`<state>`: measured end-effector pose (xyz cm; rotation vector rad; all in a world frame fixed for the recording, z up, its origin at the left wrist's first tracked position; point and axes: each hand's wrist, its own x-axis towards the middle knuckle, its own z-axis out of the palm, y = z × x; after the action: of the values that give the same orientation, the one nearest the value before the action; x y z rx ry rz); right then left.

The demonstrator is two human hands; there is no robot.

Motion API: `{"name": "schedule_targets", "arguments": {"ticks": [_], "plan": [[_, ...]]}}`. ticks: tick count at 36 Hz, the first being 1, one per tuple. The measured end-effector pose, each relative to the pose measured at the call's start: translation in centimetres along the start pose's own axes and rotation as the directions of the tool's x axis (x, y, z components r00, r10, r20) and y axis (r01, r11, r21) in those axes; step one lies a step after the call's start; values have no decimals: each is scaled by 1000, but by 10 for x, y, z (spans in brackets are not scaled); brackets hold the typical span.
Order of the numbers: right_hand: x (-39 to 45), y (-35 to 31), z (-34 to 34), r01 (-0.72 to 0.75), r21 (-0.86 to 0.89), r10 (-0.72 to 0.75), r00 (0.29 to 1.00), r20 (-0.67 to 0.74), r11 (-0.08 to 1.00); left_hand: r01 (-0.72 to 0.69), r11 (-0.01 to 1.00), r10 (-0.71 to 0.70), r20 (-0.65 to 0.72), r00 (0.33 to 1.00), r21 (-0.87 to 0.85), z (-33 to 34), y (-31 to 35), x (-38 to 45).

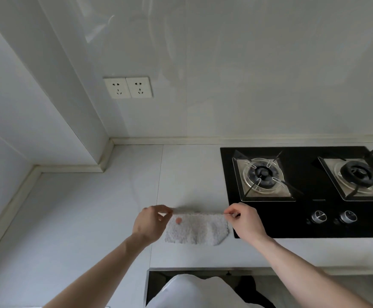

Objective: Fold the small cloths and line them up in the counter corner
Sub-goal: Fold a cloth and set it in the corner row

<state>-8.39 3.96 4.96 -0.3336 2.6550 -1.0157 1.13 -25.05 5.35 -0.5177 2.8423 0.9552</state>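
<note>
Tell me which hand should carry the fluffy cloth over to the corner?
Probably the left hand. It pinches the white cloth on the side nearer the counter corner, which lies to the left. The right hand pinches the end beside the gas hob, farther from it.

Lighting soft, even, fairly dim. Faint glare on glossy wall (225,63). Weak shadows at counter (92,207) edges. Wide-angle bending at frame borders. Slight overall softness.

cloth (195,228) on counter (92,207) | hob (303,192) right | sockets (128,87) behind-left
</note>
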Motion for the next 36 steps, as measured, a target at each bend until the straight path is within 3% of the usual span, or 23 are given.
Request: {"name": "schedule_targets", "arguments": {"ticks": [14,24,31,36], "plan": [[-26,34,44,-51,-273,135,944,301,961,5,969,-99,371,924,247,56,-25,-43],[-13,26,43,-131,-177,168,963,211,976,-98,957,-17,388,921,274,57,-7,-27],[10,16,46,-96,-333,214,917,337,938,-166,939,-14,513,858,303,67,4,-24],[22,13,52,-154,-397,285,912,296,905,-163,927,-54,548,834,339,68,5,-26]]}}
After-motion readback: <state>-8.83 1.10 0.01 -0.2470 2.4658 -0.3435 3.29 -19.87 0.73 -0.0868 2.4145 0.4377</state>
